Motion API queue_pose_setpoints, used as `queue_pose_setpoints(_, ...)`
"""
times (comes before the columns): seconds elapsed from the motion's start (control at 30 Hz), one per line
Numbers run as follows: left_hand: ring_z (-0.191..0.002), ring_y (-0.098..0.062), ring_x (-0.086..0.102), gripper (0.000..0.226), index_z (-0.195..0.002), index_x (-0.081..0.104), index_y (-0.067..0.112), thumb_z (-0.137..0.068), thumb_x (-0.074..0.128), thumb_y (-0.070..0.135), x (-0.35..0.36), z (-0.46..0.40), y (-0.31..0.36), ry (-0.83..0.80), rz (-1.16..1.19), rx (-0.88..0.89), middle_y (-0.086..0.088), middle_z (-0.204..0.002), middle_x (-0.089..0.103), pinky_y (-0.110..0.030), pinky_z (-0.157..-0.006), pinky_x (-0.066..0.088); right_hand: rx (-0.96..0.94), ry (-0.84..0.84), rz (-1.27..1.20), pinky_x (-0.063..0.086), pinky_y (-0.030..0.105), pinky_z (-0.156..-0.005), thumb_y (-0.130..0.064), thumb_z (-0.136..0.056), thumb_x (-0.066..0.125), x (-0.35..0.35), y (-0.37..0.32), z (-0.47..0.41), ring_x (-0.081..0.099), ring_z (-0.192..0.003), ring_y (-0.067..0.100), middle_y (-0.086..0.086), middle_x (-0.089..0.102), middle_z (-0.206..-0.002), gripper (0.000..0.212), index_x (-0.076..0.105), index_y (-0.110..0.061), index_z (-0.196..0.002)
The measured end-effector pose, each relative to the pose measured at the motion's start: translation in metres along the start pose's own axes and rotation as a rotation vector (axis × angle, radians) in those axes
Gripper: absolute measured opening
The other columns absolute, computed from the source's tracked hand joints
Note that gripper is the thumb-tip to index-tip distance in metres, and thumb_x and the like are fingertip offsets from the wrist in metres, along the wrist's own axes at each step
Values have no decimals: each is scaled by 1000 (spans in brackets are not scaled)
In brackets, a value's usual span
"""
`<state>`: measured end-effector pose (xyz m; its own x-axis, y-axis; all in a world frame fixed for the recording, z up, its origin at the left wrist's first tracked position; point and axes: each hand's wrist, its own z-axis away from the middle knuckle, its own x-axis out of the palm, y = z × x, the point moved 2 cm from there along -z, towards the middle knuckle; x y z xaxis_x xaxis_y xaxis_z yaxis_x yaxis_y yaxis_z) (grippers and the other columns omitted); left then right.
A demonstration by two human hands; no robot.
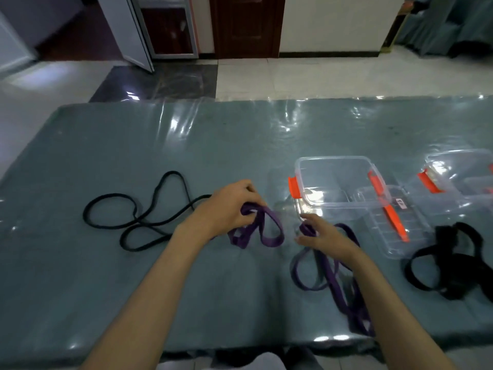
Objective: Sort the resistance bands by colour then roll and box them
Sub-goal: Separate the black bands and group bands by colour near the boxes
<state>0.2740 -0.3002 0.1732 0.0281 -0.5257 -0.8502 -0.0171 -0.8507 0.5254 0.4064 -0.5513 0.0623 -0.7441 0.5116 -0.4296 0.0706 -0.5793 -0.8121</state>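
Note:
My left hand (229,206) grips the gathered top of a purple band (269,236), whose loops hang down onto the table at the centre. My right hand (325,236) rests on a second heap of purple bands (333,276) with its fingers loosely curled round one strand. A thin black band (138,214) lies in loose loops at the left. A wide black band (453,265) lies bunched at the right. An open clear box with orange clips (333,182) stands just beyond my right hand.
A clear lid (394,225) with an orange clip leans against the open box. A second clear box (464,174) sits at the far right. The table (133,289) wears a grey-green cloth under shiny plastic; its front edge is close to me.

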Motion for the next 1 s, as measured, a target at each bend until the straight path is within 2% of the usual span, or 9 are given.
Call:
queue_pose_setpoints(0.1,-102,-21,64,39,-126,77,25,-89,82,17,-4,-15,44,-4,18,59,-3,-123,57,-41,-93,53,-218,-111,-40,37,4,-100,-53,-74,89,-28,-32,16,39,-143,-11,-29,44,-156,96,40,-42,-156)
queue_pose_setpoints(0.17,-104,-18,62,41,-127,76,26,-87,85,20,-7,-26,71,-2,38,76,-2,-126,54,-35,-96,52,-342,-152,-59,39,3,-101,-50,-73,91,-40,-52,26,44,-139,-12,-33,51,-148,95,42,-43,-154)
queue_pose_setpoints(0.27,-102,-8,60,38,-120,76,25,-84,89,22,-8,-42,108,8,101,117,2,-121,55,-20,-93,48,-447,-140,-73,46,17,-107,-42,-73,94,-56,-64,37,55,-133,-3,-27,59,-140,87,47,-43,-146)
queue_pose_setpoints(0.37,-99,-3,62,37,-117,75,20,-83,90,23,-4,-58,141,94,166,141,5,-112,63,-19,-92,51,-512,-92,-57,40,34,-119,-45,-68,96,-68,-54,46,55,-135,-1,-28,58,-142,95,41,-54,-145)
queue_pose_setpoints(0.53,-102,-5,69,35,-113,75,22,-83,91,27,21,-81,176,250,354,58,14,-110,69,-32,-93,58,-543,83,-328,54,18,-92,-39,-85,85,-84,-24,59,71,-113,8,-12,76,-119,43,68,-41,-124)
queue_pose_setpoints(0.63,-107,-7,68,44,-121,72,21,-82,92,26,46,-89,194,293,430,33,15,-118,69,-37,-98,57,-478,181,-570,58,30,-83,-35,-90,77,-105,-5,64,76,-92,16,1,80,-97,16,79,-27,-104)
queue_pose_setpoints(0.7,-109,-6,67,49,-128,69,24,-84,90,29,64,-94,202,296,427,37,19,-122,65,-38,-102,56,-434,171,-654,59,34,-77,-36,-92,74,-118,8,66,75,-83,23,8,79,-89,20,79,-18,-98)
queue_pose_setpoints(0.9,-121,-7,66,61,-139,52,54,-86,82,54,122,-104,192,231,584,-103,28,-137,57,-33,-105,56,-177,14,-899,64,45,-81,-37,-94,69,-131,45,60,75,-105,40,26,75,-116,38,76,-10,-119)
queue_pose_setpoints(1.0,-131,3,58,68,-140,47,56,-83,84,56,167,-96,165,151,685,-224,34,-140,56,-16,-105,50,49,40,-1021,64,44,-75,-27,-99,65,-127,69,47,77,-97,38,28,75,-114,29,79,-6,-111)
